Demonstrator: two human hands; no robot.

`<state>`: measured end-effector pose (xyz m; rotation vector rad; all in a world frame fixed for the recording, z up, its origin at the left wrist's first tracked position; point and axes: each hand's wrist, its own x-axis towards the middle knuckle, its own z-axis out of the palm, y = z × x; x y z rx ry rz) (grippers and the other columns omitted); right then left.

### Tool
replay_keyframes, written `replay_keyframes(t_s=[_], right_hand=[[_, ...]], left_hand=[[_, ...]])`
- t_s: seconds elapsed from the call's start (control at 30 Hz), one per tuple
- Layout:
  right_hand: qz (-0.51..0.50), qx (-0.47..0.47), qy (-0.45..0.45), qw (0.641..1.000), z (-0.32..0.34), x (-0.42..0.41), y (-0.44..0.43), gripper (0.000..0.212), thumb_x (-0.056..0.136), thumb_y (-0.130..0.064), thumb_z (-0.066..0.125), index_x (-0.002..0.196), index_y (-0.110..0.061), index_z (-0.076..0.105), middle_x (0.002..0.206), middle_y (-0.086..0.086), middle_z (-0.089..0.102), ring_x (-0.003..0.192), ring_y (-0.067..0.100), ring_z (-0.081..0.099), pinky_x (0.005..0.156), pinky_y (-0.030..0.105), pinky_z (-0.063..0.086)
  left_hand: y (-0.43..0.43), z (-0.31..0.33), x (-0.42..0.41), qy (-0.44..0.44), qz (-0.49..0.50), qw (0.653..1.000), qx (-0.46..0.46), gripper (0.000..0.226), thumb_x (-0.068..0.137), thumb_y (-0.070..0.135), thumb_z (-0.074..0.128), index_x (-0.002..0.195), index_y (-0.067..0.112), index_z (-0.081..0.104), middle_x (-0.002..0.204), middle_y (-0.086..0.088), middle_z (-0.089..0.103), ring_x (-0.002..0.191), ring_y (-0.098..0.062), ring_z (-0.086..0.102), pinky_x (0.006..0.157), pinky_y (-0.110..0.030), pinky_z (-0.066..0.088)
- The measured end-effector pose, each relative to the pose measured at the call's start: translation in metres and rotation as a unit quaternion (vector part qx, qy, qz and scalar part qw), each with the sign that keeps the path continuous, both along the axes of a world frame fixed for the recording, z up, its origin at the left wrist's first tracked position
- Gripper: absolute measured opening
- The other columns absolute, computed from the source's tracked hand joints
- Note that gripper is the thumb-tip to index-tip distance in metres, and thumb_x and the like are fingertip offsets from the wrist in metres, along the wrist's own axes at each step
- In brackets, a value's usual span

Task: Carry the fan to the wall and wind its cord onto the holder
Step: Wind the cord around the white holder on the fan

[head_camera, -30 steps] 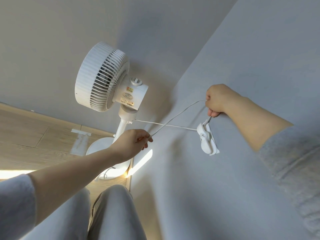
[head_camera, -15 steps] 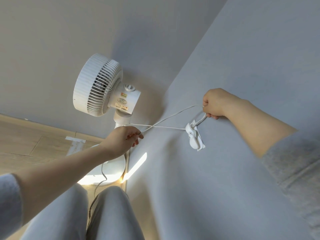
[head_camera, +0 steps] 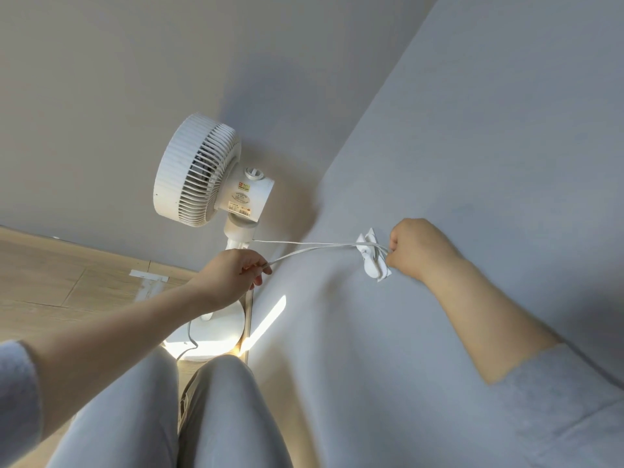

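A white pedestal fan (head_camera: 202, 173) stands on its round base (head_camera: 219, 336) in the corner where two walls meet. Its thin white cord (head_camera: 314, 246) runs in two strands from the fan's neck across to a white holder (head_camera: 373, 256) fixed on the right wall. My left hand (head_camera: 234, 273) pinches the cord just below the fan's neck. My right hand (head_camera: 417, 248) is closed on the cord right beside the holder, touching it. More cord (head_camera: 189, 339) lies slack over the base.
My knees in light trousers (head_camera: 189, 410) fill the bottom of the view, close to the fan's base. Pale wood flooring (head_camera: 50, 278) lies to the left, with a strip of white tape (head_camera: 148, 275). A sunlit patch falls on the base and wall.
My right hand has dropped from above the holder to beside it, drawing the cord strands down across the holder. My left hand still pinches the cord below the fan's neck.
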<state>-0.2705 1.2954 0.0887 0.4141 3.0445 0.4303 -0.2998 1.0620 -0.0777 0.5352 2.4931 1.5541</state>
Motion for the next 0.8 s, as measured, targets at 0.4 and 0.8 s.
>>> replay_keyframes(t_s=[0.4, 0.8], right_hand=[[0.023, 0.014, 0.113, 0.993, -0.051, 0.043, 0.001, 0.026, 0.087, -0.013, 0.051, 0.063, -0.009, 0.046, 0.074, 0.015, 0.063, 0.063, 0.029, 0.042, 0.056, 0.028, 0.029], [-0.032, 0.028, 0.088, 0.995, -0.078, 0.047, 0.000, 0.022, 0.094, -0.011, 0.044, 0.098, -0.003, 0.064, 0.100, 0.013, 0.069, 0.087, 0.030, 0.064, 0.062, 0.027, 0.036]], left_hand=[[-0.006, 0.000, 0.016, 0.004, -0.002, 1.000, -0.004, 0.025, 0.094, 0.008, 0.045, 0.096, 0.014, 0.069, 0.076, 0.004, 0.064, 0.069, -0.011, 0.059, 0.061, -0.017, 0.043], [-0.003, -0.008, 0.021, -0.012, -0.015, 1.000, -0.012, 0.024, 0.093, 0.008, 0.046, 0.094, 0.017, 0.069, 0.076, 0.006, 0.067, 0.072, -0.014, 0.062, 0.067, -0.026, 0.049]])
